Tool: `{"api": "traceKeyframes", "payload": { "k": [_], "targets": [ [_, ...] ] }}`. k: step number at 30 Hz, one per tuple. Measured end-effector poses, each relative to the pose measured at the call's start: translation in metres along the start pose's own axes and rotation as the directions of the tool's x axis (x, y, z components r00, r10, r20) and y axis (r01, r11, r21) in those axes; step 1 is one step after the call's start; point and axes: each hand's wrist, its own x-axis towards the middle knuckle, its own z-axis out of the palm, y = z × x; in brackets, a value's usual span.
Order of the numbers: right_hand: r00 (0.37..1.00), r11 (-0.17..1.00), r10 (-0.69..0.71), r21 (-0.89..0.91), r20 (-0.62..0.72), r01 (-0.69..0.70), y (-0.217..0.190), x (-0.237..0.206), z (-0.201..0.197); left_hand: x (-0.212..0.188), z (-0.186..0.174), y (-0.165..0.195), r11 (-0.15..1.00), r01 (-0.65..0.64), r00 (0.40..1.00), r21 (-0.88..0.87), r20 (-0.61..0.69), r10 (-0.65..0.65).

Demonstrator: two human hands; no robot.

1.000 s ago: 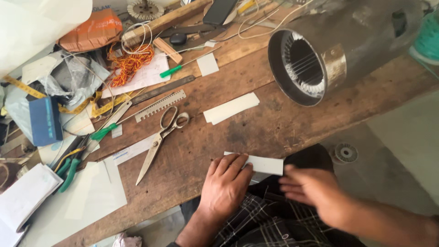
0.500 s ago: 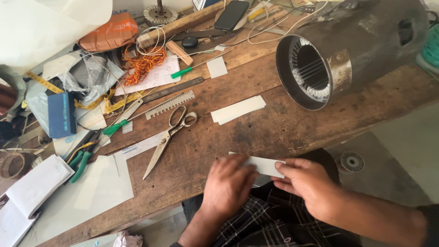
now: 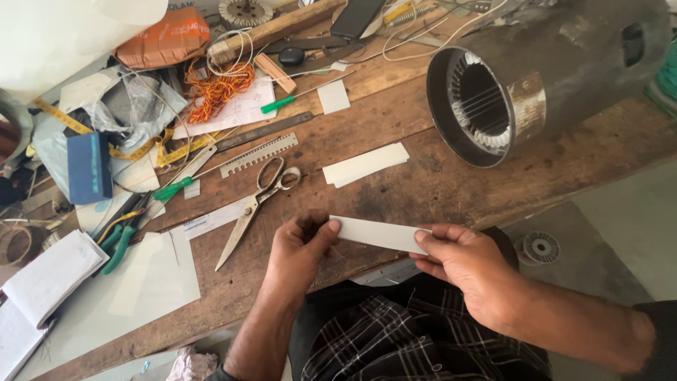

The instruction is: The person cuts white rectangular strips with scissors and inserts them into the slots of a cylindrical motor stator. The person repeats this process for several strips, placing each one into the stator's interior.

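Both hands closed in pinches – left hand [image 3: 300, 247] and right hand [image 3: 462, 264] – gripping opposite ends of a white paper strip [image 3: 377, 234]. Long axis left to right, tilted slightly, just above the worktop [image 3: 423, 190] edge.

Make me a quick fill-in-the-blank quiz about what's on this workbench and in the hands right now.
1. Both hands hold a white ____ strip by its ends.
2. The scissors lie on the wooden workbench with their blades ____.
3. The left hand pinches the strip's ____ end.
4. The metal cylinder lies on its ____.

Missing words: paper; shut; left; side
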Motion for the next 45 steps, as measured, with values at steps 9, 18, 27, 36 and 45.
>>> {"api": "traceKeyframes", "payload": {
  "k": [9, 18, 27, 36, 45],
  "targets": [
    [0.990, 0.992, 0.126, 0.028, -0.056, -0.124, -0.028, 0.004, -0.006, -0.022, -0.015, 0.017, 0.984, 0.088, 0.994, -0.155, 0.079, -0.076],
    [0.975, 0.992, 0.077, 0.084, 0.208, -0.096, 0.007, 0.010, 0.036, -0.030, 0.048, 0.006, 0.930, -0.216, 0.976, 0.297, 0.023, 0.219],
    [0.988, 0.998, 0.003, -0.055, 0.156, 0.006, 0.011, 0.008, 0.028, -0.023, 0.037, -0.011, 0.997, -0.074, 0.986, 0.016, 0.152, 0.070],
    [0.992, 0.990, -0.007, -0.136, 0.130, 0.025, 0.012, 0.002, 0.028, -0.022, 0.022, -0.012, 0.989, 0.078, 0.952, -0.129, 0.304, -0.035],
    [0.997, 0.992, -0.002, -0.122, 0.074, 0.011, 0.014, -0.001, 0.033, -0.022, 0.032, -0.009, 0.989, 0.116, 0.967, -0.087, 0.239, -0.092]
  ]
}}
